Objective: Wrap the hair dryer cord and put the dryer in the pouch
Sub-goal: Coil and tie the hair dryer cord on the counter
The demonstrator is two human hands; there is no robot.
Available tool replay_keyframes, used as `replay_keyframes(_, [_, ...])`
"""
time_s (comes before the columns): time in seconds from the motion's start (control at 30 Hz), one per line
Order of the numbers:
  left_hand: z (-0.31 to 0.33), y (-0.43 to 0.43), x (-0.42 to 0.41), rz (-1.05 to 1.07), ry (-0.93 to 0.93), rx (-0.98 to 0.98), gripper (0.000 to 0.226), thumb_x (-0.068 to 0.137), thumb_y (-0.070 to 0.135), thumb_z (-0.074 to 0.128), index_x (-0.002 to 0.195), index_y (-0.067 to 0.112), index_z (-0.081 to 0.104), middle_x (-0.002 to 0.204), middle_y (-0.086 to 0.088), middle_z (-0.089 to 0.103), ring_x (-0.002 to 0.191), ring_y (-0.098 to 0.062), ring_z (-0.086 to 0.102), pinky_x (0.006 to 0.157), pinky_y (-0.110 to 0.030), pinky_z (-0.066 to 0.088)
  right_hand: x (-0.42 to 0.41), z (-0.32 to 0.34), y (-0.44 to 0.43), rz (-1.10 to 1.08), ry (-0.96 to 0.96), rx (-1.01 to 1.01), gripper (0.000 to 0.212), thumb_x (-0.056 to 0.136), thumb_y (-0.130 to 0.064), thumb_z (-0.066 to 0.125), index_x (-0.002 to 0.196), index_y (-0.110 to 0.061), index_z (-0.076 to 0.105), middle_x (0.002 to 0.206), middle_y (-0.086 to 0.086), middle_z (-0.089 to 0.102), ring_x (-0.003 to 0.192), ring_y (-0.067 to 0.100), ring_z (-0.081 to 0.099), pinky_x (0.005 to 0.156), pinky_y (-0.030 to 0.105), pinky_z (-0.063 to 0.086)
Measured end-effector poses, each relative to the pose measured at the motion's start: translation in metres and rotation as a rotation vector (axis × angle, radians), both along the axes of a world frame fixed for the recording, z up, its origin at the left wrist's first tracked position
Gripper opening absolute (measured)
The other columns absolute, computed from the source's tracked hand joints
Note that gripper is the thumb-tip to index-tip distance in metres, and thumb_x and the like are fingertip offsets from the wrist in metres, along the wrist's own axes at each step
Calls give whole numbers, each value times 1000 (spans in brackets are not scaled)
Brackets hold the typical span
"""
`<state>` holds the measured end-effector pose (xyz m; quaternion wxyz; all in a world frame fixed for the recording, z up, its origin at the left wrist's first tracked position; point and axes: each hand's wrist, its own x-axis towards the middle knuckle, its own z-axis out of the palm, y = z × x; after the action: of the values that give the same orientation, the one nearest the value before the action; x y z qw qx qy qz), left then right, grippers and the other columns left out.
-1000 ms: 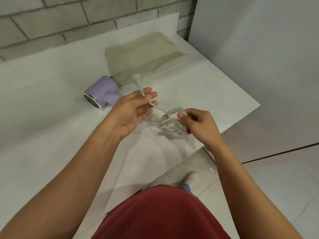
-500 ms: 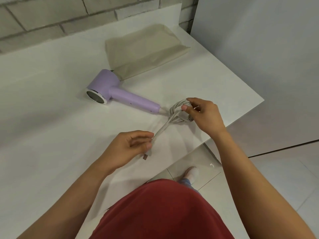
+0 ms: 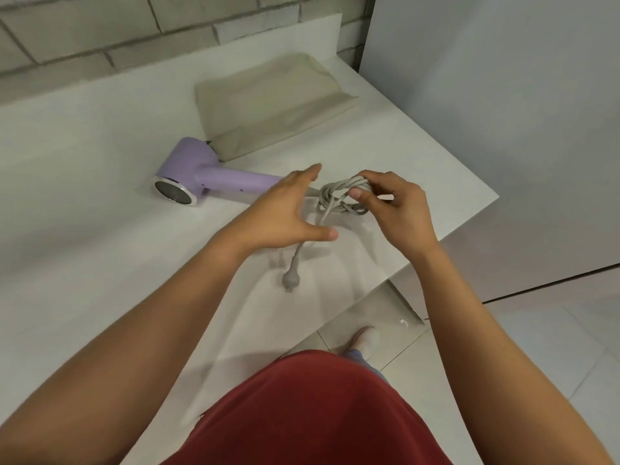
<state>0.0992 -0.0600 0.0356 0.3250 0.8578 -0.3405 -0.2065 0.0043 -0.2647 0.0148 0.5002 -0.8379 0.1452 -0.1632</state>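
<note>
Head view: we find the lilac hair dryer point(image 3: 201, 176) lying on its side on the white counter point(image 3: 84, 156). Its long axis, the handle, runs left to right and slightly toward us, ending under the left hand; the metal-ringed barrel opening faces down-left toward the camera. The barrel's rear just touches the near corner of the beige pouch point(image 3: 268, 99), which lies flat behind it, near the brick wall point(image 3: 100, 31).

We note the left hand point(image 3: 281, 213) spread wide above the counter, fingers and thumb extended, gripping nothing. The right hand point(image 3: 399, 209) has its fingers and thumb pinched around the coiled grey cord point(image 3: 342, 196), held just right of the handle's end. A loose length of cord trails from the coil toward us, passing under the left thumb, and ends at the plug point(image 3: 289, 280), which rests on the counter pointing toward the camera.
</note>
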Motion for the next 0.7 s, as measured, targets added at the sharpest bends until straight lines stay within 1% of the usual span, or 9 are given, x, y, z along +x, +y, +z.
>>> replay_keyframes(0.07, [0, -11, 7, -100, -197, 135, 96, 79, 55, 81, 158, 28, 34, 157, 4, 44, 146, -16, 37, 113, -34, 29, -3, 1, 1, 14, -49, 13, 18, 93, -17, 78, 111, -15, 80, 101, 5, 71, 96, 14, 69, 80, 24, 58])
replay_keyframes(0.1, [1, -14, 11, -121, -278, 168, 84, 80, 57, 77, 151, 30, 43, 147, 6, 52, 140, -17, 43, 107, -37, 28, -6, 1, 1, 20, -72, 21, 18, 92, -13, 78, 111, -14, 80, 102, 6, 71, 97, 13, 70, 81, 22, 57])
replay_keyframes(0.17, [3, -16, 15, -129, -361, 184, 56, 81, 59, 71, 130, 36, 58, 118, 14, 63, 118, -15, 56, 98, -39, 24, -8, -1, 1, 27, -97, 16, 20, 91, -8, 79, 111, -13, 79, 106, 4, 70, 102, 11, 69, 84, 21, 57])
replay_keyframes(0.23, [4, -16, 17, -128, -355, 174, 40, 81, 58, 69, 115, 38, 64, 103, 16, 65, 103, -11, 58, 105, -43, 21, -9, -3, 0, 31, -81, 3, 21, 91, -5, 78, 110, -14, 80, 108, 4, 70, 104, 10, 70, 86, 19, 56])
replay_keyframes(0.33, [1, -13, 19, -163, -270, 166, 47, 80, 66, 64, 119, 40, 64, 105, 18, 68, 105, -13, 61, 111, -46, 31, -7, -2, -1, 46, -38, -28, 20, 92, -9, 77, 111, -17, 78, 104, 1, 70, 98, 6, 70, 83, 16, 54])
replay_keyframes(0.47, [3, -1, 20, -189, -48, 146, 60, 84, 85, 48, 129, 47, 58, 117, 20, 70, 117, -11, 61, 105, -40, 46, 1, 0, 0, 55, -1, -86, 22, 96, -17, 75, 117, -20, 77, 102, -4, 72, 87, 8, 69, 84, 32, 60])
replay_keyframes(0.57, [0, 12, 25, -199, 147, 54, 38, 93, 54, 51, 130, 50, 55, 124, 22, 69, 122, -6, 60, 111, -43, 44, 8, 4, 6, 85, 17, -143, 24, 98, -18, 71, 120, -23, 77, 102, -3, 72, 80, 12, 71, 84, 38, 59])
replay_keyframes(0.63, [-3, 20, 23, -253, 43, 9, 64, 87, 32, 65, 144, 43, 41, 129, 14, 67, 120, -7, 62, 109, -40, 47, 12, 9, 10, 72, 11, -137, 25, 98, -20, 72, 121, -25, 76, 102, -6, 72, 75, 14, 71, 83, 41, 59])
replay_keyframes(0.7, [-10, 22, 16, -264, -110, -86, 86, 85, 23, 77, 154, 34, 27, 138, 7, 57, 123, -10, 58, 107, -35, 48, 17, 14, 12, 45, 7, -116, 24, 96, -23, 74, 120, -25, 77, 102, -10, 75, 69, 15, 72, 81, 42, 60])
